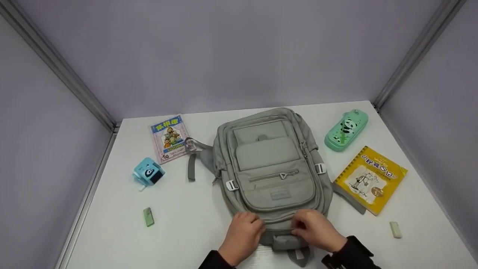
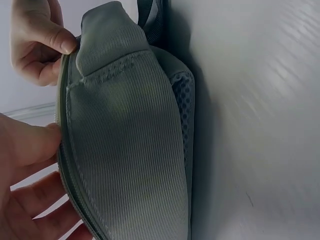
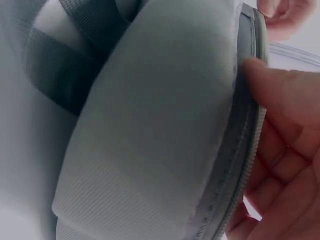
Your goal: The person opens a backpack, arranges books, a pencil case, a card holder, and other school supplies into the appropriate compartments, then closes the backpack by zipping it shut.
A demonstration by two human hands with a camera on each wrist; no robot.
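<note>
A grey-green backpack (image 1: pixel 269 153) lies front side up on the white table, its top end toward me. My left hand (image 1: pixel 244 229) pinches the zippered edge at that end, thumb on the near side and fingers over the far side. A little to the right, my right hand (image 1: pixel 317 228) pinches the same edge beside the grey top handle (image 1: pixel 289 242). Up close in the right wrist view, the zipper (image 3: pixel 245 167) runs under the right thumb (image 3: pixel 280 90). The left wrist view shows the left thumb (image 2: pixel 32 142) against the zipper edge.
Left of the backpack are a comic book (image 1: pixel 170 138), a blue panda pencil sharpener (image 1: pixel 148 172) and a green eraser (image 1: pixel 148 216). To its right lie a green panda pencil case (image 1: pixel 346 130), a yellow book (image 1: pixel 371 179) and a pale eraser (image 1: pixel 395 229). Grey walls (image 1: pixel 239 56) enclose the table.
</note>
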